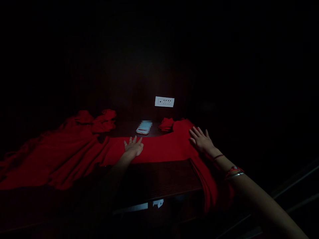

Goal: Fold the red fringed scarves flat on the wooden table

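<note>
A long red cloth [159, 148] lies across a dark wooden table [161, 177], flat in the middle and bunched in folds toward the left. On its flat part rests my left hand [134, 147], palm down with the fingers spread. My right hand [202, 141] lies on the cloth's right part, its fingers stretched out too. Beyond that hand the cloth drapes down over the table's right side. Neither hand grips anything. Its exact kind, scarf or garment, I cannot make out.
A phone [144, 127] with a lit screen lies behind the cloth. A white socket panel [164, 102] is on the dark wall. Small red cloth bundles [166, 124] sit at the back. Pale objects [158, 203] show below the table edge. Most surroundings are too dark to see.
</note>
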Demonstrator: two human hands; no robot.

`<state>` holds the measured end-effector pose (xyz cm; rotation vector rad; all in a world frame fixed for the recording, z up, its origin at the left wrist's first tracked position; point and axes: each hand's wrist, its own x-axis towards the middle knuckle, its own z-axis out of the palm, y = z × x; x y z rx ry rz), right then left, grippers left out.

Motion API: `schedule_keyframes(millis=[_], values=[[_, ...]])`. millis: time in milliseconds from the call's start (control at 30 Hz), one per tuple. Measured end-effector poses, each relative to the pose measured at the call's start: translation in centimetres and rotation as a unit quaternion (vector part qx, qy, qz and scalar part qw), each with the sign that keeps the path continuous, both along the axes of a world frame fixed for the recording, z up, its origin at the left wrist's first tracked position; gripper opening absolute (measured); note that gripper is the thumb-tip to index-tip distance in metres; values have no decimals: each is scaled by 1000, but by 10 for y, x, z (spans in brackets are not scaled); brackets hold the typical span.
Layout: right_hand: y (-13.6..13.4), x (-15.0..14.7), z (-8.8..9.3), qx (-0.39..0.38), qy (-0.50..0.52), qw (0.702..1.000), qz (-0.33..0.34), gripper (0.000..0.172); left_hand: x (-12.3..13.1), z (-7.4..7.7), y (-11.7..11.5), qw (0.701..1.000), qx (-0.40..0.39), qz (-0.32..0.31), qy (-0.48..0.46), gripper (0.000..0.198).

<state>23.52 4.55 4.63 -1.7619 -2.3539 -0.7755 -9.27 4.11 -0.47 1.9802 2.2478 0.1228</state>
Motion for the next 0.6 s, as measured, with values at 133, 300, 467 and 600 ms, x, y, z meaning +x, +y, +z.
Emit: schedule_keyframes(millis=[133, 300, 467, 600], values=[[-5, -77, -4, -33, 33, 994, 98, 53, 0, -1, 1, 1000, 2, -2, -2, 49], [3, -172, -34, -204, 91, 959, 176, 57, 1, 2, -1, 1000, -1, -10, 9, 49], [21, -178, -50, -299, 126, 938, 119, 58, -24, 1, -2, 1000, -5, -4, 20, 48], [29, -160, -51, -297, 130, 942, 85, 60, -67, -1, -10, 999, 20, 7, 38, 48]])
